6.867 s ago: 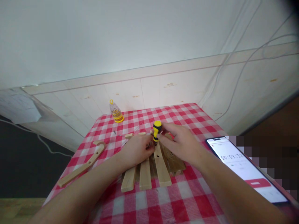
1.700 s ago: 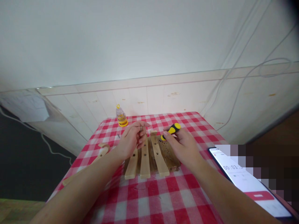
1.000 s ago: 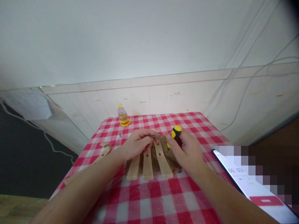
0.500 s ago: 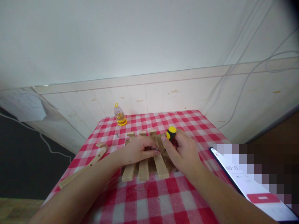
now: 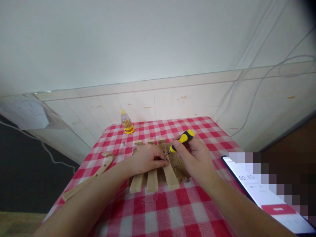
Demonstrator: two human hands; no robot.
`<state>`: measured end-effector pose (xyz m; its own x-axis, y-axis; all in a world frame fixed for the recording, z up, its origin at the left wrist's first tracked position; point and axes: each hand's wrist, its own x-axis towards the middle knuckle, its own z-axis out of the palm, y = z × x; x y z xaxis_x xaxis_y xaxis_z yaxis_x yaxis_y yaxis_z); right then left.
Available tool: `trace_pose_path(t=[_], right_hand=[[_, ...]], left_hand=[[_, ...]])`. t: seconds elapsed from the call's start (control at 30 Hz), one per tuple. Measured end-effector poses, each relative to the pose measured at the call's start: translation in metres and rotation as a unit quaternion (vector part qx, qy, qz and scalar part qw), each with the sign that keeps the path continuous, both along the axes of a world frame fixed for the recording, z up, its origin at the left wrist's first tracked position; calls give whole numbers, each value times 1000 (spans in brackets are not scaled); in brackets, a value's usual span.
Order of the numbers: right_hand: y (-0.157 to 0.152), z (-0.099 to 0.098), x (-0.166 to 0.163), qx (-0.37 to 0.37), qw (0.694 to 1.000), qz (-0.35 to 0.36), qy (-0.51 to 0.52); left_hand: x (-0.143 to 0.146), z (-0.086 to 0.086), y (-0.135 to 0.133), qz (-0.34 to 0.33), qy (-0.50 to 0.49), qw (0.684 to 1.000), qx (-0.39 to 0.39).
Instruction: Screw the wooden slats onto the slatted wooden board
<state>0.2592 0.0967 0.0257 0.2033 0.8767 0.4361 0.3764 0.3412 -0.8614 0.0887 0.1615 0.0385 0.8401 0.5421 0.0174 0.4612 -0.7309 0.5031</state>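
The left hand [image 5: 145, 159] pinches a small screw [image 5: 166, 160] between thumb and forefinger over the rightmost wooden strip [image 5: 172, 179]. The right hand [image 5: 198, 158] grips a stubby screwdriver [image 5: 184, 138], tilted, its tip close to those fingertips; whether it touches anything is unclear. The left hand hides the midsections of the left strip [image 5: 136, 185] and middle strip [image 5: 152, 183]. All three lie side by side over a darker, rough board [image 5: 179, 164] pitted with small holes. The left forearm crosses close against a hooked wooden piece [image 5: 100, 171], covering some of its edge. Beyond the hand lie loose screws [image 5: 124, 144], and farther back stands a clear ribbed, tapering bit case [image 5: 127, 123] with yellow base and ring. A phone [image 5: 261, 194], partly pixelated, lies right of the right forearm. The strips are pale, smooth and flare toward the near end; the screwdriver's handle is bulbous, yellow and black. Glossy red-and-white checked covering drapes the bench [image 5: 153, 219], set against a scuffed, panelled wall [image 5: 170, 102].
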Motion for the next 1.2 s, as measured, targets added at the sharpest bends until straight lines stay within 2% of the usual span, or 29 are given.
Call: trace_pose_path(t=[0.3,0.47,0.77,1.0,1.1,1.2], right_hand=[[2,-1,1,-1,1000,-17,-13],[2,1,0,-8,999,10,-31],[2,7,1,-13,994,-11,-106],[3,4,0,-73,995,46,-40],[3,2,-1,-73,995,66,24],[2,3,-1,-73,988,119,64]], left_hand=[[0,-3,1,7,-5,1000,-8],[1,-2,0,9,-3,1000,-9],[0,-2,0,8,-12,1000,-8],[1,-1,-1,12,-1,1000,-13],[1,0,-1,8,5,1000,-6],[1,-2,0,4,2,1000,8]])
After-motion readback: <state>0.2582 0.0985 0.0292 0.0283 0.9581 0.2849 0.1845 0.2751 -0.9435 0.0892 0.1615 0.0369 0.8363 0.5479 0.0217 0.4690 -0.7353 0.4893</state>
